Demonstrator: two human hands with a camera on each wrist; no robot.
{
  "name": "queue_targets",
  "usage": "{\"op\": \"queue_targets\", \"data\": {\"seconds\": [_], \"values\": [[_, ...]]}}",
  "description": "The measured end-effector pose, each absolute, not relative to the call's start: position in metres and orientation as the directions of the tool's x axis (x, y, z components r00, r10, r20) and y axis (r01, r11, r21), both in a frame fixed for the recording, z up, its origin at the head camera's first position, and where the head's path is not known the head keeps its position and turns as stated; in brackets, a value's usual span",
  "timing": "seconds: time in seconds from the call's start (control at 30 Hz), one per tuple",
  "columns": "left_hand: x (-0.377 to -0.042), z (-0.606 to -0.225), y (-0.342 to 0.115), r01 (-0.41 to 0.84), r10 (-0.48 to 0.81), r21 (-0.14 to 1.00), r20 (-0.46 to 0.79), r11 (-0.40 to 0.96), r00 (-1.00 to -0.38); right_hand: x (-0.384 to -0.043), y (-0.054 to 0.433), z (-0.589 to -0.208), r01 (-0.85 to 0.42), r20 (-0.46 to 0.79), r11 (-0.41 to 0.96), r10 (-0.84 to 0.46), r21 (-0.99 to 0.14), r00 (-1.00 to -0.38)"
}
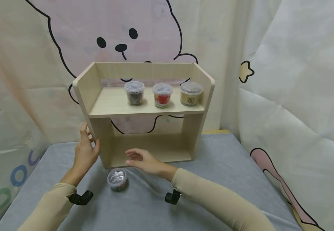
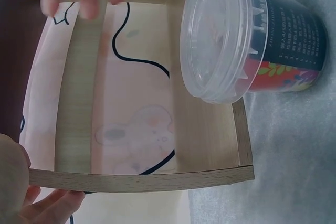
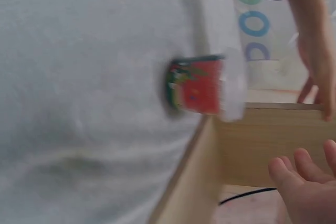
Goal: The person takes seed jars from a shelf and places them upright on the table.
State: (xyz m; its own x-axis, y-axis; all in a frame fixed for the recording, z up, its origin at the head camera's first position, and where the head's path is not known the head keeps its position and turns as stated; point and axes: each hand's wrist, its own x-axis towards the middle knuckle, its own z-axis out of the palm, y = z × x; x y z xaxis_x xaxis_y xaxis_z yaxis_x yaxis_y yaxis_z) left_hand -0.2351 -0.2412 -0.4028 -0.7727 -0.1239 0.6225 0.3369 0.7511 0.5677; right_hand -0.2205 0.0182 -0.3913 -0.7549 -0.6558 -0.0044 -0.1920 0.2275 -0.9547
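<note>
A two-tier wooden shelf [image 1: 148, 110] stands on the cloth-covered table. My left hand [image 1: 85, 152] holds its left side panel, thumb over the front edge and fingers along the outside. My right hand [image 1: 148, 163] hovers before the lower compartment, fingers loosely bent and holding nothing. A lidded plastic tub [image 1: 117, 179] stands on the cloth just in front of the shelf's lower left corner, between the hands. Its dark and red label shows in the left wrist view, where the tub [image 2: 286, 40] looms close. In the right wrist view, the right fingers [image 3: 304, 169] are apart from the blurred tub [image 3: 199, 85].
On the upper tier stand a dark-filled tub [image 1: 135, 94], a red-labelled tub [image 1: 162, 96] and a yellowish tub [image 1: 190, 94], all lidded. Grey-blue cloth [image 1: 221, 173] covers the table. A printed curtain [image 1: 152, 29] hangs close behind the shelf.
</note>
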Motion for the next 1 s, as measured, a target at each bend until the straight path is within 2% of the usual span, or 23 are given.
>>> {"op": "queue_targets", "data": {"seconds": [0.27,1.0], "values": [[-0.236,-0.403,-0.241,0.341,-0.122,0.574,0.619,0.745,-0.776,-0.226,0.025,-0.358,-0.277,0.079,0.199,-0.662,-0.940,-0.745],[-0.236,-0.401,-0.242,0.340,-0.120,0.587,0.606,0.734,-0.786,-0.235,0.041,-0.297,-0.341,0.165,0.149,-0.655,-0.928,-0.737]]}}
